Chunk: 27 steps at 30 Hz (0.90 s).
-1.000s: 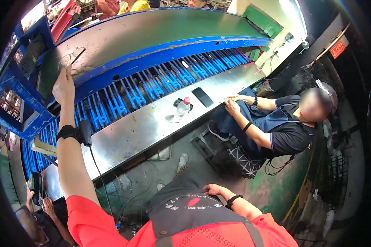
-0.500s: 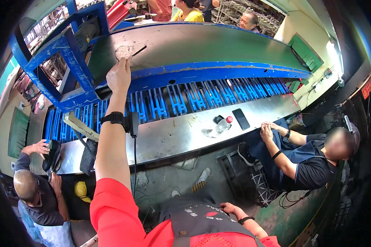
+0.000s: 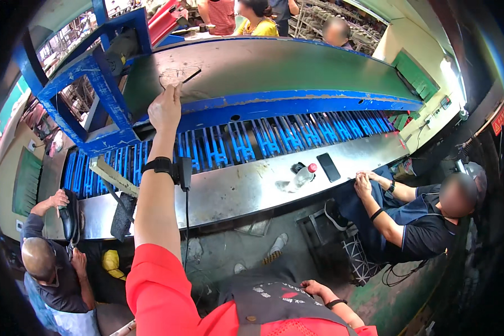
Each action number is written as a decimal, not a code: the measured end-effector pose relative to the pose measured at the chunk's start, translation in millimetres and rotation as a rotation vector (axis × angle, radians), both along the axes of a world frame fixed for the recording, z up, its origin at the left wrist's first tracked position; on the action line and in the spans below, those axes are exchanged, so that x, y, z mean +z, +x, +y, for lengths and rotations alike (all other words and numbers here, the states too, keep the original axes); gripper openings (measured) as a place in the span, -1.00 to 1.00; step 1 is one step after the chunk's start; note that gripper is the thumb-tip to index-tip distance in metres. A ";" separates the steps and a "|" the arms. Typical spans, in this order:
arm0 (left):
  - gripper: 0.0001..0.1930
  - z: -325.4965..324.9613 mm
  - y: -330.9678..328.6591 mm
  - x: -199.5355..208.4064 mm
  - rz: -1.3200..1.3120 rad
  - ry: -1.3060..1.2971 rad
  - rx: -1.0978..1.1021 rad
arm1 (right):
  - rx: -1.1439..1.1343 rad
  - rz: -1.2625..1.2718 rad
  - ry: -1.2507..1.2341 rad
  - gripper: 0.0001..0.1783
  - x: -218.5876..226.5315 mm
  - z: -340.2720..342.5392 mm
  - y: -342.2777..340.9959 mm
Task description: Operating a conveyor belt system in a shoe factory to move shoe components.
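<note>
My left hand (image 3: 165,110) reaches far forward over the near edge of a dark green conveyor belt (image 3: 297,64). Its fingers are pinched together on a pair of thin-framed glasses (image 3: 192,75), whose dark temple points up to the right. The lenses show faintly against the belt, and I cannot tell whether the frame touches it. A black watch-like band with a box and a cable (image 3: 183,172) is strapped on my left wrist. My right hand (image 3: 312,287) is curled low beside my dark apron (image 3: 280,305); what it holds, if anything, is hidden.
Below the belt run blue slotted bars (image 3: 241,143) and a steel ledge (image 3: 229,196) with a red-capped bottle (image 3: 303,176) and phone (image 3: 328,167). One person (image 3: 45,263) at left holds a black shoe (image 3: 68,215); another (image 3: 414,218) sits at right. A blue frame (image 3: 87,92) stands left.
The view has shifted slightly, so the scene sits a little lower. My left hand stays at the glasses. At left, the person's black shoe has been turned more upright.
</note>
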<state>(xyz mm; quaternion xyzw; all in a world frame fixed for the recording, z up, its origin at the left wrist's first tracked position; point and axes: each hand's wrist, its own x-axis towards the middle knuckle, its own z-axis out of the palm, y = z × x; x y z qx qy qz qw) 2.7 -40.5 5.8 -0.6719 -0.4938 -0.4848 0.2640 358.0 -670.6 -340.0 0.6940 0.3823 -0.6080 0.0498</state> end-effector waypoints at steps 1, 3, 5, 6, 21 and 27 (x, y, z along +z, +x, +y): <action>-0.66 1.5 -0.7 1.6 0.002 0.006 0.007 | 0.007 0.002 0.006 -0.34 0.9 2.8 0.9; -0.67 2.0 1.2 0.9 -0.017 0.017 -0.016 | -0.003 -0.088 0.064 -0.38 5.0 0.4 0.1; -0.67 4.0 -1.2 -4.0 -0.001 0.021 -0.033 | 0.103 -0.084 0.037 -0.45 8.7 6.2 -2.4; -0.66 5.3 -3.9 -5.8 -0.014 0.012 -0.037 | 0.061 -0.056 -0.018 -0.46 16.6 16.1 -1.9; -0.64 1.9 -1.2 -3.7 0.002 -0.051 -0.006 | 0.028 -0.026 -0.026 -0.49 46.4 33.0 -12.1; -0.64 3.0 0.1 -3.2 0.008 -0.067 0.020 | 0.047 -0.010 0.042 -0.47 18.2 14.9 -4.9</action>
